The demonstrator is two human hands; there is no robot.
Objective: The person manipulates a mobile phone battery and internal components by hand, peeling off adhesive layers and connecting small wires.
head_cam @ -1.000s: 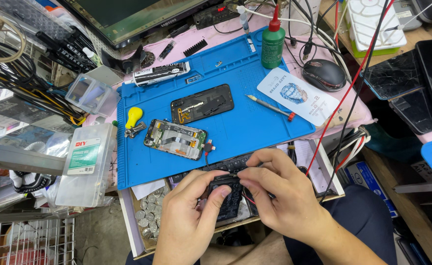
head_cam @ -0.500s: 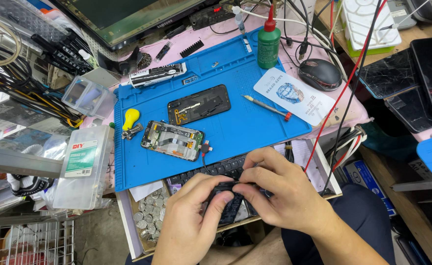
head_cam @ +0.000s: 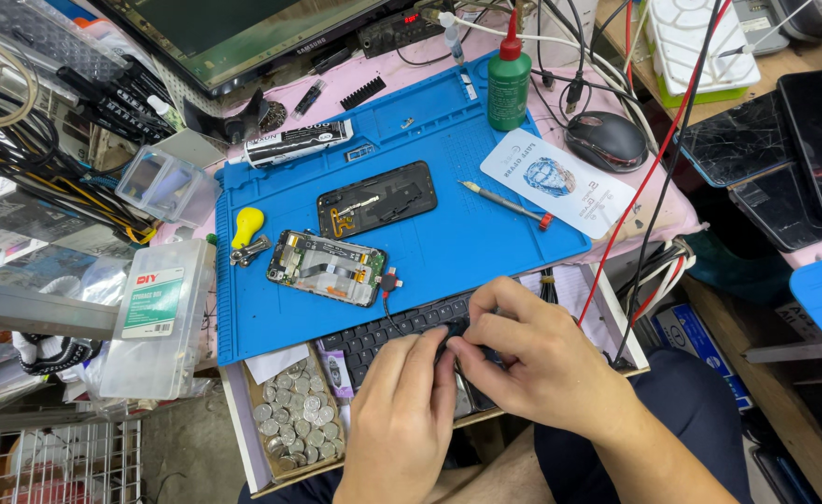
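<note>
We record two bare hands low in the head view, over an open drawer [head_cam: 243, 420] below the table edge. Left hand [head_cam: 401, 420]: rises from the bottom of the frame, back uppermost, fingers curled and bunched forward, tips meeting those of the other hand. Right hand [head_cam: 532, 355]: enters from the lower right, forearm slanting across a dark-trousered lap, wrist bent inward, fingers [head_cam: 485, 303] arched, thumb and forefinger pinched toward the left hand. Between the two sets of fingertips we note a small dark part [head_cam: 455, 329], gripped from both sides; most of it is covered, so we cannot tell its kind. It sits just above a black keyboard [head_cam: 383, 331] lying in the drawer, directly below the front edge of the blue work mat [head_cam: 448, 149]. Left of the hands, in the same drawer, a compartment of coins [head_cam: 294, 420]. On the mat we list: an opened phone body [head_cam: 327, 268] with its boards exposed, a small black and red connector at its right end; a dark phone back panel [head_cam: 376, 198] above it; a yellow pry tool [head_cam: 247, 226] at the left; a thin metal tool with a red tip [head_cam: 504, 201] at the right. Beyond the mat: a green bottle with a red cap [head_cam: 508, 82], a black mouse [head_cam: 605, 140], a white card [head_cam: 560, 182].
</note>
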